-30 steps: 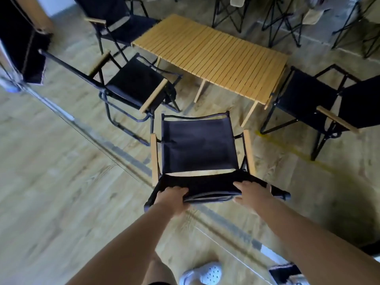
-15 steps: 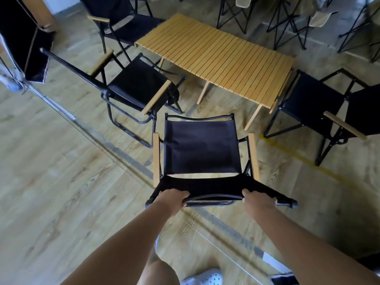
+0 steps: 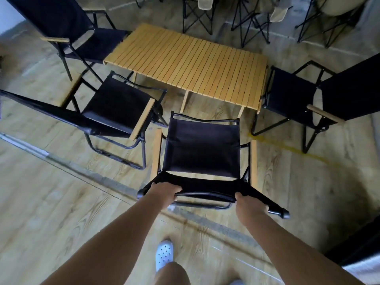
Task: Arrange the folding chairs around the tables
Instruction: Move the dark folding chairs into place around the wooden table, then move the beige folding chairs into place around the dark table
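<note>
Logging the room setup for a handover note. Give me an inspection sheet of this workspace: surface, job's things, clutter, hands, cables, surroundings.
Surface: wood-look floor, crossed diagonally by a pale strip.
Job's things: slatted wooden table; held chair faces its near long side, close to it; near-left chair beside it; far-left chair and right-end chair at the table's two ends.
Clutter: nothing seen.
Hands: left hand and right hand both grip the top of the held chair's backrest.
Cables: nothing seen.
Surroundings: more black-framed folding chairs beyond the table; a white shoe below.
</note>
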`<move>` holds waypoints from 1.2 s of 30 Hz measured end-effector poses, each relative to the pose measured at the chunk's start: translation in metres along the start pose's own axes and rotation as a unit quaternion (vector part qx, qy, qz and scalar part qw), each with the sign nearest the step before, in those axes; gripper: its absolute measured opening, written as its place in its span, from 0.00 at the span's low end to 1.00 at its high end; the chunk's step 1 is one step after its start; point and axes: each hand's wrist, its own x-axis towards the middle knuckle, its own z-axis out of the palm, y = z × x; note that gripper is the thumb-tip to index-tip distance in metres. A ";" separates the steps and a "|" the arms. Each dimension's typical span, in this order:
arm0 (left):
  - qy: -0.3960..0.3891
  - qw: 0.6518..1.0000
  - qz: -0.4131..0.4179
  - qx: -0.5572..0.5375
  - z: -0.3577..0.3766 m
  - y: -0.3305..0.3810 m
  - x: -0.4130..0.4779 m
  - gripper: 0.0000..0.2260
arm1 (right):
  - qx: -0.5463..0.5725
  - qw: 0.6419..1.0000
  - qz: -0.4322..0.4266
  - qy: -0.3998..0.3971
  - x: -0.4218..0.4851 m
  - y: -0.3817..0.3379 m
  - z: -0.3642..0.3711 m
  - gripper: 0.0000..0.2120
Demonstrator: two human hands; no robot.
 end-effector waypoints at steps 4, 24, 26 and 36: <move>0.019 0.999 0.009 0.026 -0.028 -0.037 0.027 0.09 | 0.025 0.999 0.025 0.013 0.010 -0.030 -0.018 0.29; 0.057 0.990 0.053 0.121 -0.093 -0.087 0.087 0.24 | 0.048 0.995 0.073 0.056 0.053 -0.085 -0.049 0.28; 0.058 0.991 0.057 0.111 -0.094 -0.087 0.085 0.21 | 0.056 0.994 0.068 0.060 0.050 -0.085 -0.049 0.28; 0.118 0.989 0.056 0.067 -0.099 -0.059 0.048 0.30 | 0.117 0.983 0.020 0.139 0.014 -0.061 -0.052 0.25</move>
